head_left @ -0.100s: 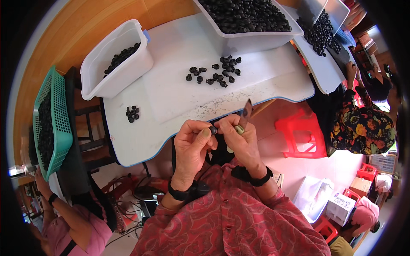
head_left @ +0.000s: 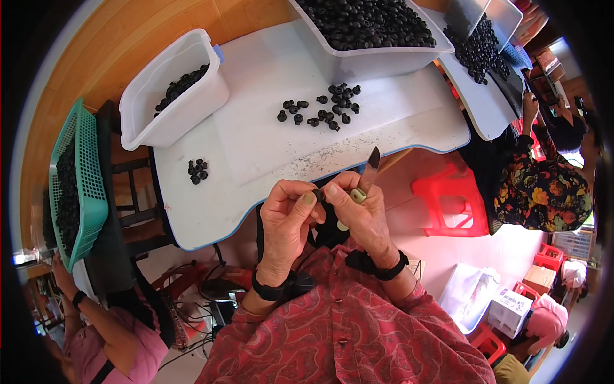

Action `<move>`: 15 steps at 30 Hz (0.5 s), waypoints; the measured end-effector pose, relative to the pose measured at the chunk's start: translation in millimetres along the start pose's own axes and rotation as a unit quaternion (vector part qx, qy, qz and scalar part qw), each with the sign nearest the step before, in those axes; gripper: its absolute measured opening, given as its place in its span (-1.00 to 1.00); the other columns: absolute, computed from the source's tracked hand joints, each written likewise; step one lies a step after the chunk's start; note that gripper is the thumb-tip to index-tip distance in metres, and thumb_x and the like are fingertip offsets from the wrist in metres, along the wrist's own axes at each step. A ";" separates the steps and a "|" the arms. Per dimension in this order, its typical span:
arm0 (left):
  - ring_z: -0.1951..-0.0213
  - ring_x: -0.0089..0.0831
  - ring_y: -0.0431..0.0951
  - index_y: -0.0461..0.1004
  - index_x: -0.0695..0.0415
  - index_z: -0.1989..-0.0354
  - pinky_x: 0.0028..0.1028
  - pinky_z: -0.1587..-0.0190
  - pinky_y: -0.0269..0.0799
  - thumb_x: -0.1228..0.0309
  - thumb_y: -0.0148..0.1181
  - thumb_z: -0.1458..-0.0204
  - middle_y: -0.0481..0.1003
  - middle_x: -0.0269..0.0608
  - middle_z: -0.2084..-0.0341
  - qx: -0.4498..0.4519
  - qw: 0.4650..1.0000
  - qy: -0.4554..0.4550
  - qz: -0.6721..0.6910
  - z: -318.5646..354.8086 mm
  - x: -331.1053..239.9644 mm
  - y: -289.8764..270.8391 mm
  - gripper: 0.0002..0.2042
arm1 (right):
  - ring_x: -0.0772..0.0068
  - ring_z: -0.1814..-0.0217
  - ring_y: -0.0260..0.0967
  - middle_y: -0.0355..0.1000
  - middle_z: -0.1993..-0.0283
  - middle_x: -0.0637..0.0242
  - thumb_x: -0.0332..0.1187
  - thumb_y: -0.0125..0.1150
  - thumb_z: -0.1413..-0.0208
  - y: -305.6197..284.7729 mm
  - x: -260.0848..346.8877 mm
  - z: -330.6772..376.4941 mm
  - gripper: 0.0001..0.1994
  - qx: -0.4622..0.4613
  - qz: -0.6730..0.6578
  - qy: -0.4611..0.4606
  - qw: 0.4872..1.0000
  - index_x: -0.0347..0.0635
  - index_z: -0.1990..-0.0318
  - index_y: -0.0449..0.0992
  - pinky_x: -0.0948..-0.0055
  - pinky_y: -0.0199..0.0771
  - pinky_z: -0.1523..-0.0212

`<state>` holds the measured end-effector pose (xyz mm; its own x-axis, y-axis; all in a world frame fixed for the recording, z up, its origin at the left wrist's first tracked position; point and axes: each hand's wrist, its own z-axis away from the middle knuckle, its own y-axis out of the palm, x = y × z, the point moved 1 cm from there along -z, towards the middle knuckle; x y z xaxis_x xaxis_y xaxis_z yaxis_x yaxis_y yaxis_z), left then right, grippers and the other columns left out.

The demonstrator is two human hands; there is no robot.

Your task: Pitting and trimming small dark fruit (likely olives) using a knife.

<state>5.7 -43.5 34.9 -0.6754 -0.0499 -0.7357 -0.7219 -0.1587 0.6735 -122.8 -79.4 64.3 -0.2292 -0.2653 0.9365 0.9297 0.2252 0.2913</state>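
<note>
My left hand pinches a small black rubber-like piece between thumb and fingertips, just off the table's front edge. Close beside it, the thumb and forefinger of my right hand meet at the piece's right side. That same hand is closed round a small knife with a pale green handle; its pointed blade sticks up and away from me. Beyond my hands, a loose group of black knobbed pieces lies on the white table. A smaller cluster lies at the left.
A white tub part filled with black pieces stands at the left, and a heaped grey bin at the back. Further left is a green basket. A red stool stands at the right. Co-workers sit on both sides.
The knife has turned slightly in my right hand, showing more of the blade's flat side. The black piece has shifted a little between my fingertips.
</note>
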 end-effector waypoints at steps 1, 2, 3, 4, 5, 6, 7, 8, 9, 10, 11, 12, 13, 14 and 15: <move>0.55 -0.55 0.44 0.40 0.23 0.26 -0.58 0.48 0.39 0.55 0.13 -0.10 0.44 -0.28 0.54 -0.010 1.000 -0.003 -0.005 0.1 -0.2 0.7 -0.93 | 0.85 0.64 -0.01 0.20 0.63 0.63 -0.34 0.17 -0.17 1.9 2.0 0.5 -0.86 -0.005 0.005 0.007 1.000 -0.20 0.37 0.44 0.72 -0.12 0.62; 0.55 -0.55 0.44 0.40 0.23 0.26 -0.58 0.48 0.39 0.55 0.13 -0.10 0.44 -0.28 0.54 -0.010 1.000 -0.002 -0.005 0.1 0.5 1.2 -0.93 | 0.85 0.64 -0.01 0.20 0.63 0.64 -0.35 0.18 -0.17 2.7 2.8 0.7 -0.87 -0.010 0.010 0.014 1.000 -0.21 0.36 0.45 0.72 -0.12 0.63; 0.55 -0.55 0.44 0.40 0.23 0.26 -0.58 0.48 0.39 0.55 0.13 -0.10 0.45 -0.27 0.54 -0.011 1.000 -0.003 -0.011 0.0 1.5 1.5 -0.92 | 0.85 0.64 -0.01 0.20 0.63 0.64 -0.35 0.18 -0.17 1.9 2.4 0.3 -0.87 -0.010 0.010 0.014 1.000 -0.21 0.36 0.45 0.72 -0.12 0.63; 0.55 -0.54 0.45 0.40 0.23 0.26 -0.59 0.48 0.39 0.56 0.14 -0.10 0.45 -0.27 0.55 -0.011 1.000 -0.005 -0.016 0.1 2.5 1.3 -0.92 | 0.84 0.64 -0.01 0.20 0.63 0.63 -0.37 0.18 -0.16 0.2 1.5 0.3 -0.88 -0.003 0.004 0.013 1.000 -0.21 0.36 0.45 0.72 -0.11 0.63; 0.55 -0.54 0.45 0.40 0.23 0.26 -0.59 0.48 0.39 0.56 0.14 -0.10 0.45 -0.27 0.55 -0.011 1.000 -0.005 -0.016 0.2 3.2 0.5 -0.92 | 0.84 0.64 0.00 0.20 0.63 0.63 -0.38 0.18 -0.16 -1.5 1.0 0.3 -0.89 0.004 -0.003 0.012 1.000 -0.21 0.35 0.45 0.71 -0.09 0.63; 0.55 -0.54 0.45 0.40 0.23 0.25 -0.58 0.48 0.39 0.55 0.13 -0.11 0.45 -0.27 0.55 -0.006 1.000 -0.009 -0.008 0.3 4.0 -0.3 -0.92 | 0.84 0.64 0.00 0.20 0.63 0.63 -0.38 0.18 -0.16 -3.2 1.4 0.1 -0.89 0.004 -0.002 0.012 1.000 -0.21 0.35 0.45 0.71 -0.09 0.63; 0.55 -0.54 0.44 0.40 0.23 0.24 -0.58 0.48 0.39 0.54 0.12 -0.11 0.44 -0.27 0.56 0.000 1.000 -0.013 -0.001 0.5 4.5 -1.2 -0.92 | 0.76 0.61 0.15 0.32 0.56 0.50 -0.39 0.18 -0.16 -4.5 1.5 -0.5 -0.88 0.021 -0.003 0.020 1.000 -0.26 0.32 0.44 0.70 0.10 0.60; 0.55 -0.54 0.44 0.40 0.23 0.24 -0.58 0.48 0.39 0.54 0.12 -0.11 0.44 -0.27 0.56 -0.001 1.000 -0.013 -0.001 0.5 4.3 -2.3 -0.92 | 0.69 0.57 0.30 0.44 0.50 0.36 -0.40 0.17 -0.16 -5.2 1.5 -0.7 -0.87 0.039 -0.004 0.027 0.999 -0.30 0.29 0.43 0.68 0.30 0.58; 0.56 -0.55 0.43 0.39 0.23 0.24 -0.57 0.48 0.39 0.52 0.12 -0.12 0.44 -0.28 0.56 -0.002 1.000 -0.027 0.014 0.4 4.1 -3.5 -0.91 | 0.69 0.57 0.30 0.44 0.50 0.36 -0.40 0.17 -0.16 -5.5 1.4 -0.4 -0.87 0.039 -0.004 0.027 0.999 -0.30 0.29 0.43 0.68 0.30 0.58; 0.57 -0.55 0.42 0.39 0.23 0.23 -0.57 0.48 0.39 0.50 0.12 -0.13 0.43 -0.29 0.56 -0.003 0.999 -0.041 0.030 0.0 4.0 -3.6 -0.90 | 0.69 0.56 0.32 0.44 0.49 0.36 -0.42 0.16 -0.16 -5.9 1.0 0.1 -0.88 0.042 -0.005 0.029 0.999 -0.30 0.28 0.43 0.68 0.31 0.57; 0.57 -0.55 0.42 0.39 0.23 0.23 -0.57 0.48 0.39 0.50 0.12 -0.13 0.43 -0.29 0.56 -0.003 0.999 -0.041 0.030 -0.3 3.3 -2.7 -0.90 | 0.68 0.54 0.33 0.45 0.49 0.35 -0.43 0.16 -0.16 -6.1 0.5 0.5 -0.89 0.046 -0.006 0.030 0.998 -0.30 0.28 0.43 0.68 0.31 0.56; 0.58 -0.56 0.41 0.40 0.23 0.23 -0.56 0.48 0.39 0.48 0.12 -0.14 0.42 -0.30 0.56 -0.016 0.998 -0.048 0.048 -0.5 1.8 -1.0 -0.90 | 0.68 0.54 0.33 0.45 0.49 0.35 -0.43 0.16 -0.16 -6.2 -0.8 0.9 -0.89 0.046 -0.006 0.030 0.998 -0.30 0.28 0.43 0.68 0.31 0.56; 0.58 -0.56 0.39 0.40 0.23 0.23 -0.55 0.48 0.39 0.46 0.11 -0.14 0.42 -0.31 0.57 -0.029 0.996 -0.054 0.066 -0.8 0.5 0.7 -0.89 | 0.68 0.52 0.35 0.45 0.47 0.34 -0.44 0.15 -0.16 -6.0 -2.7 1.3 -0.89 0.047 -0.010 0.035 0.998 -0.30 0.26 0.43 0.68 0.31 0.55; 0.58 -0.56 0.39 0.40 0.23 0.23 -0.55 0.48 0.39 0.46 0.11 -0.14 0.42 -0.31 0.57 -0.029 0.996 -0.054 0.066 -1.1 0.1 1.9 -0.89 | 0.67 0.49 0.36 0.46 0.46 0.33 -0.45 0.14 -0.16 -5.9 -3.8 1.7 -0.90 0.049 -0.014 0.039 0.998 -0.31 0.25 0.43 0.69 0.32 0.54; 0.59 -0.58 0.38 0.41 0.23 0.23 -0.55 0.50 0.38 0.45 0.12 -0.14 0.41 -0.32 0.57 -0.035 0.996 -0.052 0.061 -1.4 -0.1 2.9 -0.88 | 0.67 0.49 0.36 0.46 0.46 0.33 -0.45 0.14 -0.16 -5.7 -2.8 2.4 -0.90 0.049 -0.014 0.039 0.998 -0.31 0.25 0.43 0.69 0.32 0.54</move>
<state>3.9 -45.4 36.8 -0.7719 0.0280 -0.6351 -0.6236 -0.2270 0.7480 -128.2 -77.7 60.5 -0.2272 -0.3442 0.9110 0.8902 0.3060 0.3376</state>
